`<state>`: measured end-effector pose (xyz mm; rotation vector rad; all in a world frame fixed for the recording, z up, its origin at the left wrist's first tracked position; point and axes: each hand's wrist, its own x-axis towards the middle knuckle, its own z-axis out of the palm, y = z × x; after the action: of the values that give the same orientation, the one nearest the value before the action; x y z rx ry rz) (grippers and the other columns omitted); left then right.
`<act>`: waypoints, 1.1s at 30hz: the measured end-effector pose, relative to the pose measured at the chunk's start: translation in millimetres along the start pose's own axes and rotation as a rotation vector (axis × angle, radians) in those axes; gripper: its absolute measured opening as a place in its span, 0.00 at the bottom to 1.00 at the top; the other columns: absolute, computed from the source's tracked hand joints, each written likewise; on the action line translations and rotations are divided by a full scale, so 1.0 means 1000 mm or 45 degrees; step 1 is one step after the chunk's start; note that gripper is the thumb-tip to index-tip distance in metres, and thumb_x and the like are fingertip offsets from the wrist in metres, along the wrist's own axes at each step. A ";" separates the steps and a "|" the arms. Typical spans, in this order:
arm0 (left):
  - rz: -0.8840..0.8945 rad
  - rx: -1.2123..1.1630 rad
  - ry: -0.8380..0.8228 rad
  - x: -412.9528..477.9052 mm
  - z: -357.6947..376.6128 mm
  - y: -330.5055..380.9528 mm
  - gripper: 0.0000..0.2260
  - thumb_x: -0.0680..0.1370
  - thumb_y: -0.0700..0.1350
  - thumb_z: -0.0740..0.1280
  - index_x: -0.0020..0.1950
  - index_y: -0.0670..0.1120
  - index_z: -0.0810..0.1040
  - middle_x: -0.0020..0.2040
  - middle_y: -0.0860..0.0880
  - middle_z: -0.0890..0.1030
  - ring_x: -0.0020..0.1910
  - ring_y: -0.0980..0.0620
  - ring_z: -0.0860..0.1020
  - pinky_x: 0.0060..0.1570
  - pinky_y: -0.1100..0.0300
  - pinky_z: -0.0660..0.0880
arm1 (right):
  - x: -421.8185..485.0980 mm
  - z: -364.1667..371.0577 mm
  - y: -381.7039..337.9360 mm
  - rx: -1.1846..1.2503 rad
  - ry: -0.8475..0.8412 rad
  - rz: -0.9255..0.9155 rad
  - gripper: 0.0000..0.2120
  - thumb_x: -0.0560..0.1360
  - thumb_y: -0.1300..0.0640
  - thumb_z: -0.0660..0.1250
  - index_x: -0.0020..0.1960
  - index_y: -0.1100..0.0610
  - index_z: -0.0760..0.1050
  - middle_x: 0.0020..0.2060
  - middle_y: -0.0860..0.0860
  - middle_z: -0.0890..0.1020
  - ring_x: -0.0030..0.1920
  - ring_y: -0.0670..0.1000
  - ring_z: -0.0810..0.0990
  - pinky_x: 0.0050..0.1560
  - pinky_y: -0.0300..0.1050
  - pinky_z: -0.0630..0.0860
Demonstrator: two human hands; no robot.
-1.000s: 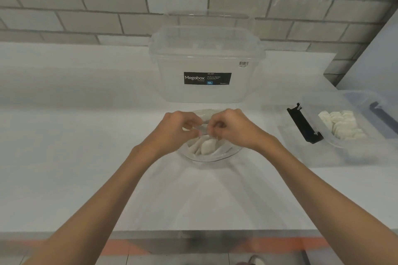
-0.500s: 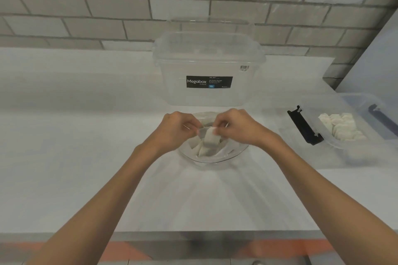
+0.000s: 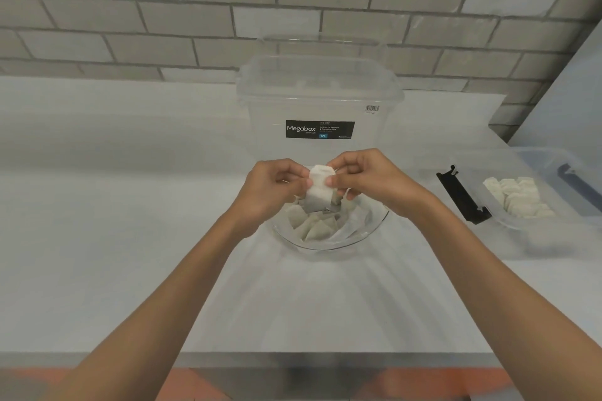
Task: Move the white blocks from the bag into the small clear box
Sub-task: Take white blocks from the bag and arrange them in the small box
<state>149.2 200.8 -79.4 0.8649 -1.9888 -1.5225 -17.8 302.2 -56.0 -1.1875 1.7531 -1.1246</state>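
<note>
A clear plastic bag (image 3: pixel 361 231) lies open on the white counter in front of me, with several white blocks (image 3: pixel 312 225) inside. Just above its mouth a white block (image 3: pixel 320 187) is pinched between my left hand (image 3: pixel 273 189) and my right hand (image 3: pixel 371 181), fingers of both on it. The small clear box (image 3: pixel 553 221) sits at the right with a black latch (image 3: pixel 462 195) on its near side, and several white blocks (image 3: pixel 518 197) lie in it.
A large clear Megabox tub (image 3: pixel 321 107) with a lid stands right behind the bag. A grey brick wall (image 3: pixel 195 10) runs along the back. The counter's front edge (image 3: pixel 293 358) is near me, with orange floor below.
Both hands have risen a little from the bag's mouth. One white block has come up out of the bag and is now held between them.
</note>
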 end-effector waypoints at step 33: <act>0.065 0.113 -0.099 -0.003 0.018 0.027 0.10 0.72 0.54 0.74 0.48 0.51 0.84 0.46 0.53 0.85 0.45 0.58 0.83 0.48 0.63 0.77 | -0.023 -0.017 0.006 0.740 0.101 0.108 0.03 0.75 0.67 0.67 0.46 0.61 0.76 0.40 0.57 0.85 0.43 0.51 0.86 0.41 0.39 0.81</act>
<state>133.7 219.3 -57.9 0.7949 -2.1319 -1.4700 -27.7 329.7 -53.1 -0.7146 1.3713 -1.5080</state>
